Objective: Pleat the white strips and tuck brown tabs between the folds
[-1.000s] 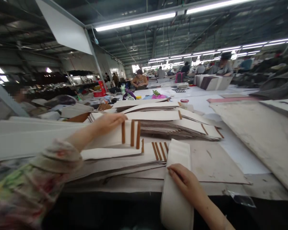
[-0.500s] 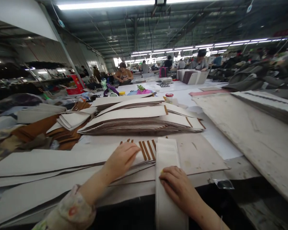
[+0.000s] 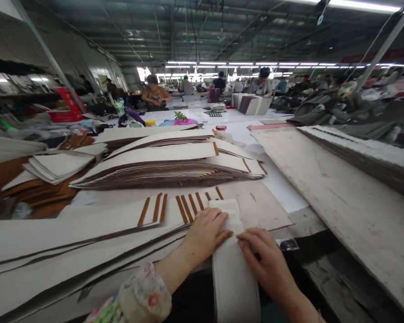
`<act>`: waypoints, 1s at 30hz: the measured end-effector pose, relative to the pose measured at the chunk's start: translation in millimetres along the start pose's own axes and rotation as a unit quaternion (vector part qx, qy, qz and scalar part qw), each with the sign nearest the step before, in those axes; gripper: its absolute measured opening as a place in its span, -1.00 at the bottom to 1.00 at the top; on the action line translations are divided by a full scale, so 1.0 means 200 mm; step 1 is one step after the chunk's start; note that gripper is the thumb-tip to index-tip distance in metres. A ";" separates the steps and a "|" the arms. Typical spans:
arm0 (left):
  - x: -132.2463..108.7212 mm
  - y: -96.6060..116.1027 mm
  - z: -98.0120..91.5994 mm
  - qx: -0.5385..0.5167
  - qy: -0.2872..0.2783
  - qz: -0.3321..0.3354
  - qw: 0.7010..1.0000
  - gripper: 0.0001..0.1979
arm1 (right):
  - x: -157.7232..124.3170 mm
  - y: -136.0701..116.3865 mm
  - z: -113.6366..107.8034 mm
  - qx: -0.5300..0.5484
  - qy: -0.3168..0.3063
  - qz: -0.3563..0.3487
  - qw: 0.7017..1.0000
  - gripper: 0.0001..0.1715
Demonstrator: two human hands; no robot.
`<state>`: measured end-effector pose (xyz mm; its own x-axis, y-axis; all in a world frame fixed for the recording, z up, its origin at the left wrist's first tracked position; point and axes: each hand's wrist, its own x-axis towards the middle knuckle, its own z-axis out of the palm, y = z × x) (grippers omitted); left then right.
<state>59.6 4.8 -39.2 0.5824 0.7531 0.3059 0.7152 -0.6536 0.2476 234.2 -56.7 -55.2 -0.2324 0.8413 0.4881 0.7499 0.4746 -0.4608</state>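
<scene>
A stack of long white strips [image 3: 234, 273] hangs over the table's near edge in front of me. My left hand [image 3: 207, 233] lies on its top, fingers stretched flat toward the right. My right hand [image 3: 265, 258] rests on the same stack from the right, fingers extended and touching the strip's edge. To the left lie long white panels with brown stripes [image 3: 155, 208] at their ends, fanned in a pile under my left wrist.
A tall pile of curved white panels [image 3: 168, 163] sits behind. Smaller white pieces [image 3: 59, 166] and brown ones lie at the left. A grey board [image 3: 340, 193] runs along the right. Several people work at far tables, one seated [image 3: 155, 94].
My left hand put down a striped panel on the pile, then slid right onto the white strip stack. My right hand stayed on the stack. The camera turned left and down.
</scene>
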 end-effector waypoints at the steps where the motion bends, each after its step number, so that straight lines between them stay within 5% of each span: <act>1: 0.00 0.00 0.00 0.002 0.002 -0.003 1.000 -0.64 | 0.00 0.04 0.00 -0.027 0.021 0.030 0.999 -0.76; 8: -0.01 0.00 -0.01 0.003 0.005 -0.016 1.000 -0.64 | 0.03 0.09 0.04 -0.095 0.011 0.069 0.993 -0.63; 15: -0.01 0.00 0.00 -0.033 0.008 -0.029 0.999 -0.56 | 0.07 0.08 0.04 0.110 -0.026 0.154 0.982 -0.76; 19: 0.00 -0.03 -0.02 -0.098 0.022 -0.037 0.994 -0.51 | 0.07 0.09 0.06 0.156 -0.033 0.121 0.980 -0.81; 25: 0.01 -0.02 -0.09 -0.115 -0.003 -0.017 0.993 -0.81 | 0.05 0.11 0.08 0.150 -0.029 0.106 0.983 -0.74; 30: 0.03 0.02 -0.11 -0.047 -0.046 0.000 0.998 -0.85 | 0.06 0.09 0.09 0.122 -0.007 0.109 0.986 -0.73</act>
<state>58.5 4.8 -16.5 0.6190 0.7536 0.2211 0.6781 -0.6549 0.3336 233.8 -33.0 -71.6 -0.0917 0.9331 0.3478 0.6118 0.3283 -0.7196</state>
